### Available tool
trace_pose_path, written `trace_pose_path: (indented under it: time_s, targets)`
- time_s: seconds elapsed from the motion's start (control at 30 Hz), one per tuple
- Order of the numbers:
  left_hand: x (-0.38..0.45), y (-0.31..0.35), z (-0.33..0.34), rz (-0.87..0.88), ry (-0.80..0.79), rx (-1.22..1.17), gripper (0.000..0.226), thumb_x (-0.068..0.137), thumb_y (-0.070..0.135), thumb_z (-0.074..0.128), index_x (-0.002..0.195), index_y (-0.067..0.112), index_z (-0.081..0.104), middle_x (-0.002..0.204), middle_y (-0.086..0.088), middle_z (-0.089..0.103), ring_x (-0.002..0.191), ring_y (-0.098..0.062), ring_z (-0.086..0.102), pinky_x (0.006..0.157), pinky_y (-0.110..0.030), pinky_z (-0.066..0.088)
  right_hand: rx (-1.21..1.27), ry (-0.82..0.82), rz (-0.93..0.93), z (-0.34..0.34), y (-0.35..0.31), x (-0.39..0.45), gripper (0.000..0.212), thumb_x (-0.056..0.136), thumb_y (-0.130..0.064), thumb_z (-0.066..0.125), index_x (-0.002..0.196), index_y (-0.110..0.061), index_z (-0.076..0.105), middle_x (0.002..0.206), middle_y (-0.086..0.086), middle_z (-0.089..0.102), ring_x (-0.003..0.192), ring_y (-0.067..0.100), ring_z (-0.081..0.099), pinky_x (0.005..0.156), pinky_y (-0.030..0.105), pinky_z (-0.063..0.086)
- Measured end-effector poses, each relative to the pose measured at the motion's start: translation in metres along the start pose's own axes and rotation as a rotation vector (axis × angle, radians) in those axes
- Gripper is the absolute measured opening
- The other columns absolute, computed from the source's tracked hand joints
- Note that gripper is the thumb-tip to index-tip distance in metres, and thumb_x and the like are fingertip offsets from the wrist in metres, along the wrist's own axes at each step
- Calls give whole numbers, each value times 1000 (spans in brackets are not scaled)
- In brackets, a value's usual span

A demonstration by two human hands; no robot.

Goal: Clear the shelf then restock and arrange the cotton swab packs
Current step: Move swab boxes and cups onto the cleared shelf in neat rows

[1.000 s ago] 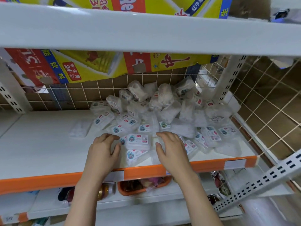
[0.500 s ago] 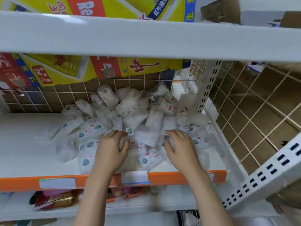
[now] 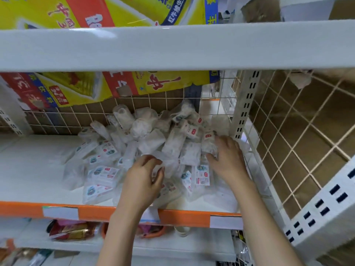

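Head view shows your left hand [image 3: 143,181] curled, pinching a clear pack in the heap of cotton swab packs [image 3: 153,146]. Your right hand [image 3: 227,160] lies spread, fingers relaxed, on the heap's right side. Packs crowd the white shelf [image 3: 28,169] against the wire grid [image 3: 63,120]; bottles [image 3: 75,230] sit below.

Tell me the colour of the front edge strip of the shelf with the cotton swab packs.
Orange, with white label holders; the head view shows the front edge strip best.
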State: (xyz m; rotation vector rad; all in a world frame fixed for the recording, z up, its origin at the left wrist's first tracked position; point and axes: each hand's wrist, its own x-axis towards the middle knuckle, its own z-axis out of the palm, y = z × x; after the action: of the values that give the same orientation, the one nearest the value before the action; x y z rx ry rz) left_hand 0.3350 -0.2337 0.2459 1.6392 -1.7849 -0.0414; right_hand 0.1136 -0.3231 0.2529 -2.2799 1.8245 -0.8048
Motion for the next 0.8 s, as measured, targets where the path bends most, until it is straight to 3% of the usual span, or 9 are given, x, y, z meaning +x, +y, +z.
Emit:
trace_pose_path:
  time_s: [0.13,0.23,0.37,0.47,0.6,0.8]
  targets:
    - [-3,-1,1,-24,17,19,45,84,40,39,96,9,69,98,-5,63,81,-24,62,67,-33,51,-60,-75,-52,-4,1,26,74,80,-33,69,141,-10,33,141,14,38,130,31,33,103,39,33]
    - [-2,0,3,-35,19,22,44,84,40,40,96,10,69,98,-5,63,80,-24,62,66,-34,52,-132,-239,-46,-9,2,46,99,76,-39,73,149,-12,12,154,14,16,141,30,15,114,42,21]
    - [-3,2,2,-48,37,42,34,84,33,48,95,10,70,96,-3,63,79,-23,63,64,-31,51,-189,-373,-31,-11,-1,66,107,75,-26,73,150,-14,-2,157,11,5,144,28,6,115,45,18]
    - [-4,0,0,-44,34,48,42,84,39,40,96,11,69,97,-1,63,80,-23,62,64,-35,53,-153,-430,-18,-13,-3,72,105,74,-19,72,150,-13,0,155,10,14,142,27,15,114,43,22]
    - [-4,-2,-6,-32,34,85,45,84,40,39,101,11,67,101,-3,65,86,-26,62,66,-37,52,-40,-420,-40,-18,-4,71,81,74,-17,71,142,-9,29,139,15,38,126,30,40,96,29,38]
    - [24,-2,-11,38,61,107,44,84,38,41,107,10,65,106,-8,63,93,-32,60,75,-44,52,11,-294,-46,-25,0,57,98,76,-21,73,149,-7,10,154,10,16,140,25,18,110,30,22]
